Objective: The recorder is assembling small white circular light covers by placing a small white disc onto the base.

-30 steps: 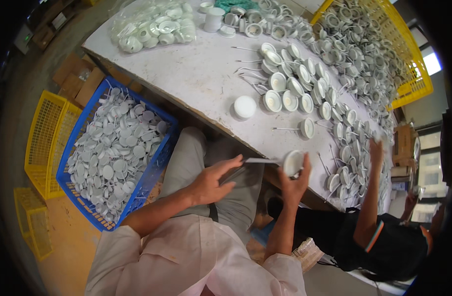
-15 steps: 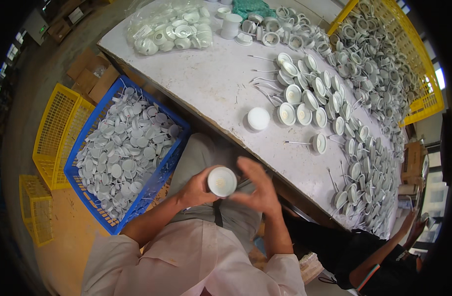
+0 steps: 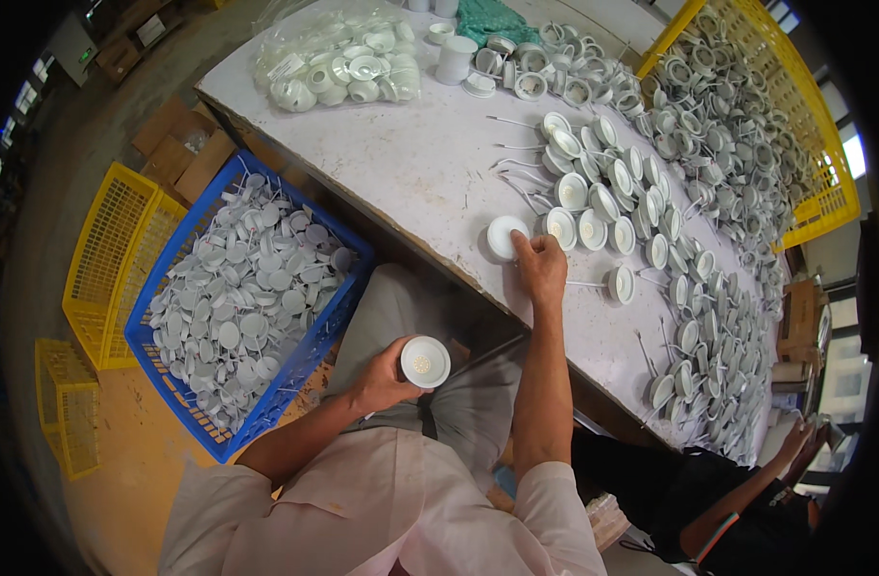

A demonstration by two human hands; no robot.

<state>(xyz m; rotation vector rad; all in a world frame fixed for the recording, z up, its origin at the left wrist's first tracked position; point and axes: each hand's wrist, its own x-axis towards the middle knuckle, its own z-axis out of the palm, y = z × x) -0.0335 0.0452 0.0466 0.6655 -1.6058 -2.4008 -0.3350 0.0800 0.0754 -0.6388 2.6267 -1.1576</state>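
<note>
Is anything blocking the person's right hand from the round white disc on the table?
Nothing visible is. The right hand touches the right edge of the white disc. The nearby white cups sit beside, not between.

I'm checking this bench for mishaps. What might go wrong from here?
The left hand holds a white cup over the lap, so a slip might drop it. The right hand is close to the wire of a lone cup and might snag it. The blue basket is heaped with discs, which could spill if bumped.
</note>
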